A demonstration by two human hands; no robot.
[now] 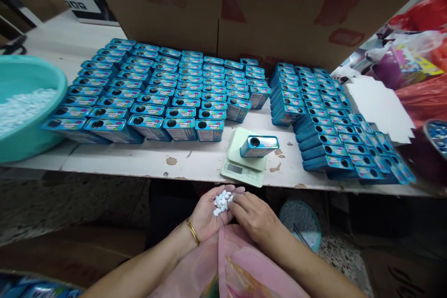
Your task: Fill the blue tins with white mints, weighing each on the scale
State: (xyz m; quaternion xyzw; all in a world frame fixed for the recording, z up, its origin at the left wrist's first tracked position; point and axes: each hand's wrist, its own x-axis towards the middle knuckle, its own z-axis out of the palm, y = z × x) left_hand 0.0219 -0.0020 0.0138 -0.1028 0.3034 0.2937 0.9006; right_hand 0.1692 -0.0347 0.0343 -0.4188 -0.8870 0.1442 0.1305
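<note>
My left hand [206,216] is cupped palm up below the table edge, holding a small heap of white candies [222,202]. Over the right side of that palm, my right hand [254,214] has its fingers bent together and their tips at the candies. Just beyond both hands, a pale green kitchen scale [242,172] sits at the table's front edge, its display too small to read. One blue tin [260,146] with a round dark hole in its top stands on the scale.
Rows of similar blue tins [179,123] fill the table's left and middle, with more tins [324,139] on the right. A turquoise basin [57,86] of white candies stands far left. Behind rises a large cardboard box [195,9]. A bucket [317,242] is on the floor.
</note>
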